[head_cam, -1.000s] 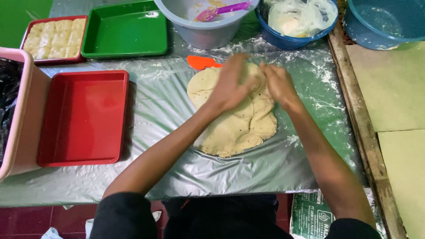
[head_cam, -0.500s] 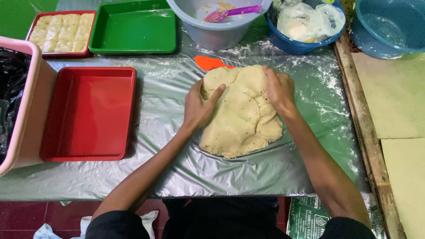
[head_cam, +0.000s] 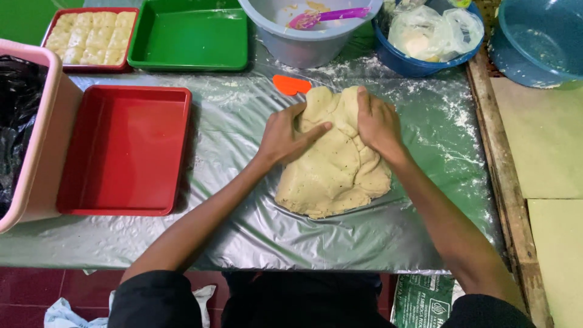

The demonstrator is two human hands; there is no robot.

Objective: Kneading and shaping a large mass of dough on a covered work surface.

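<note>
Under the fingers (head_cam: 316, 130) the dough (head_cam: 334, 170) looks matt and soft, creased and faintly speckled. It lies on a glossy, wrinkled plastic sheet (head_cam: 255, 231) spread over the surface, dusted with powdery flour just beyond the fingertips. The orange scraper (head_cam: 290, 84) past them is smooth plastic. The red tray (head_cam: 124, 149), well off to their left, is shiny plastic. A rough wooden edge (head_cam: 501, 176) runs to their right.

the scene is being lit evenly from above; soft glare is being thrown off the crinkled clear plastic table sheet (head_cam: 243, 127), and edges are being slightly softened.
</note>
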